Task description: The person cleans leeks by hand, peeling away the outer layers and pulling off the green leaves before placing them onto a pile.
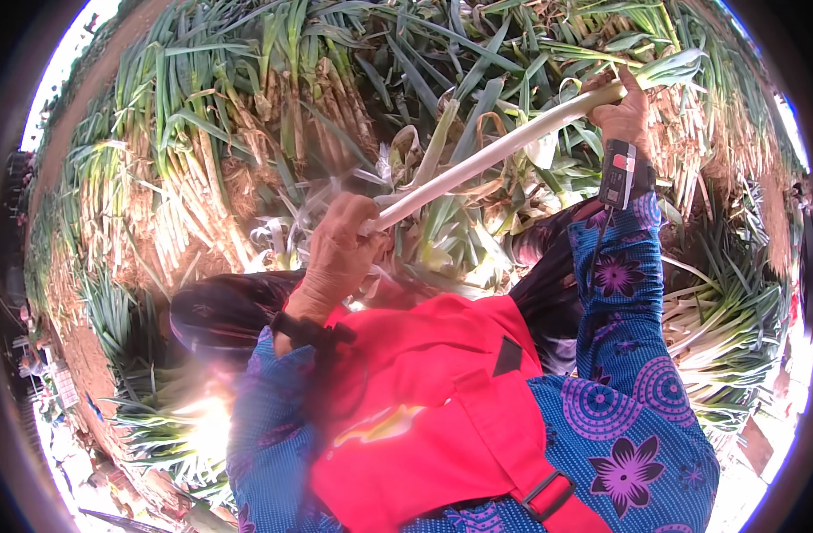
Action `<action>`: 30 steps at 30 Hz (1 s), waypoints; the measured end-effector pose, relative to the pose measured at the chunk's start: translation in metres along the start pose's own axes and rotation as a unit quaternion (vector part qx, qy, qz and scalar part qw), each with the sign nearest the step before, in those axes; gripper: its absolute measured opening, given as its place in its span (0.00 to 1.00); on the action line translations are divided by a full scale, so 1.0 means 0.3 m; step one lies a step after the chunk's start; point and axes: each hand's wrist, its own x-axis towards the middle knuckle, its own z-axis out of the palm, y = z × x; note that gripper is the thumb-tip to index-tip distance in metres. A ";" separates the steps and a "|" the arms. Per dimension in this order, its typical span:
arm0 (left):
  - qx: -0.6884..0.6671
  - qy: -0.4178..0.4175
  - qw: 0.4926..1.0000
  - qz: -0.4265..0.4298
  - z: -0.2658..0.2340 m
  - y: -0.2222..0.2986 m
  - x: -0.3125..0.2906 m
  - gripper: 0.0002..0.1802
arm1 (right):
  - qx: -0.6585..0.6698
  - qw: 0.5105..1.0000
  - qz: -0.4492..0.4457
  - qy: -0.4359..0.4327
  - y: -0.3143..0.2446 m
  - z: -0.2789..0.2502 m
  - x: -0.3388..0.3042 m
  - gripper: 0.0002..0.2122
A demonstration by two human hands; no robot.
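Note:
A long scallion (504,148) with a clean white stalk slants up to the right between my two hands. My right hand (621,111) is closed round its upper part, just below the green leaves. Down at the lower left end of the stalk, my left hand (344,244) has its fingers closed on the white base, which they partly cover. Below the stalk lies a heap of peeled leaves and husks (464,235), between my bent knees.
Unpeeled scallions (189,169) with brown roots lie in a thick row at the far left, and more (691,124) at the far right. Cleaner white-stalked scallions (717,338) are piled beside me on the right, others (171,426) at the lower left.

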 end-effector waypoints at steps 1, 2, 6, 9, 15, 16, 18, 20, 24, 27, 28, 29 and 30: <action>0.024 0.017 1.000 0.010 0.001 -0.004 -0.004 0.17 | 0.002 1.000 0.002 -0.002 0.007 0.016 -0.013 0.12; 0.048 0.034 0.998 0.019 0.001 -0.010 -0.009 0.17 | 0.042 0.998 0.035 0.022 0.012 0.033 -0.026 0.11; 0.102 0.072 0.989 0.083 -0.002 -0.051 0.000 0.15 | 0.052 0.992 0.047 0.105 0.042 0.061 -0.045 0.10; 0.152 0.092 0.977 0.115 -0.016 -0.046 0.004 0.12 | 0.047 0.991 0.028 0.122 0.056 0.045 -0.021 0.10; 0.040 0.238 0.970 -0.026 -0.065 -0.175 -0.035 0.09 | 0.100 0.992 0.061 0.056 0.029 -0.019 0.008 0.13; -0.025 0.221 0.971 -0.086 -0.083 -0.219 -0.053 0.07 | 0.079 0.994 0.035 0.070 0.029 -0.022 -0.001 0.13; 0.184 0.114 0.975 -0.055 -0.154 -0.383 -0.141 0.06 | 0.047 0.997 -0.014 0.058 0.068 0.025 -0.056 0.12; -0.041 0.126 0.978 -0.164 -0.175 -0.332 -0.094 0.09 | 0.097 0.994 0.030 0.045 0.040 0.013 -0.042 0.12; -0.321 0.044 0.931 -0.171 -0.208 -0.283 -0.050 0.20 | 0.145 0.988 0.060 -0.003 0.070 0.017 -0.045 0.15; -0.266 -0.127 0.951 -0.087 -0.224 -0.081 0.043 0.28 | 0.133 0.987 0.028 -0.089 0.075 0.034 -0.071 0.14; -0.478 -0.141 0.851 -0.166 -0.213 -0.051 0.043 0.29 | 0.147 0.981 0.029 -0.128 0.076 0.038 -0.075 0.14; -0.661 -0.147 0.698 -0.236 -0.209 -0.031 0.038 0.29 | 0.160 0.973 0.029 -0.166 0.075 0.041 -0.077 0.14; -0.606 -0.146 0.743 -0.244 -0.213 -0.016 0.025 0.28 | 0.162 0.968 0.014 -0.193 0.077 0.046 -0.073 0.16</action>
